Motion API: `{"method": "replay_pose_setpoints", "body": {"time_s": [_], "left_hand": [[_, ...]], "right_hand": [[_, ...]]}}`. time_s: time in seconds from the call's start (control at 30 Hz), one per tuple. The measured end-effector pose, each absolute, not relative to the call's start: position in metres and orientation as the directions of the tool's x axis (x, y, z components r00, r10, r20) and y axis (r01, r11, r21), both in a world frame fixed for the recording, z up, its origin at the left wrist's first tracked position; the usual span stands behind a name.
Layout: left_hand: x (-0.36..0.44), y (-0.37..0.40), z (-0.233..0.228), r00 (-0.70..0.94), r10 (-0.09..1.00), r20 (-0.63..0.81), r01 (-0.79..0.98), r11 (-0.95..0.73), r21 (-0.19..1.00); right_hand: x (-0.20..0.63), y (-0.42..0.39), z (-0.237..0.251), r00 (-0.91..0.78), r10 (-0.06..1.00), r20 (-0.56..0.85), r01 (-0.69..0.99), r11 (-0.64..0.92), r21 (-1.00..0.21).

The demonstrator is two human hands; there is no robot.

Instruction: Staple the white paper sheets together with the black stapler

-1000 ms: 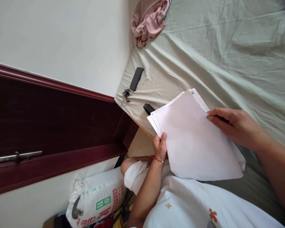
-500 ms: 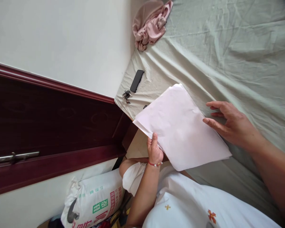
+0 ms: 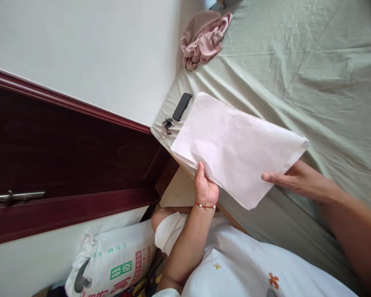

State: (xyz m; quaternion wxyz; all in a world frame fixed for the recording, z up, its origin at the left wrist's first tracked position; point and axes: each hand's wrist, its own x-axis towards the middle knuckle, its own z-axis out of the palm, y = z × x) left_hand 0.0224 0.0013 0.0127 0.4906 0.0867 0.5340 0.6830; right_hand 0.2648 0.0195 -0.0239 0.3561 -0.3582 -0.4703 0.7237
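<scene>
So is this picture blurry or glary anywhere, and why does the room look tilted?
Head view: soft, even daylight, no harsh glare; the paper stack is bright but readable; the right hand is slightly motion-blurred; the wide lens bends the door frame; the camera is rolled sideways.

I hold a stack of white paper [image 3: 235, 144] over the green bedsheet [image 3: 312, 74], my left hand [image 3: 205, 187] pinching its near edge, my right hand [image 3: 292, 181] beneath. A black phone [image 3: 182, 106] and keys [image 3: 167, 123] lie beside it.
</scene>
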Motion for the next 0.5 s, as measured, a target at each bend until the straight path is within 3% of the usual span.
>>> {"method": "replay_pose_setpoints", "body": {"time_s": [0.13,0.23,0.37,0.5], "left_hand": [[0.013,-0.009,0.0,-0.428,0.819,-0.383,-0.531,0.114,0.839],[-0.015,-0.014,-0.002,-0.398,0.871,-0.289,-0.435,0.098,0.895],[-0.055,-0.015,0.009,-0.382,0.924,-0.034,-0.154,-0.028,0.988],[-0.077,-0.016,0.02,-0.324,0.928,0.184,0.167,-0.135,0.977]], "right_hand": [[0.265,0.018,-0.03,-0.218,0.937,-0.272,-0.196,-0.315,-0.929],[0.269,0.018,-0.029,-0.068,0.969,-0.238,-0.322,-0.247,-0.914],[0.273,0.016,-0.025,-0.04,0.983,-0.182,-0.438,-0.181,-0.881],[0.276,0.012,-0.024,-0.077,0.984,-0.159,-0.389,-0.177,-0.904]]}}
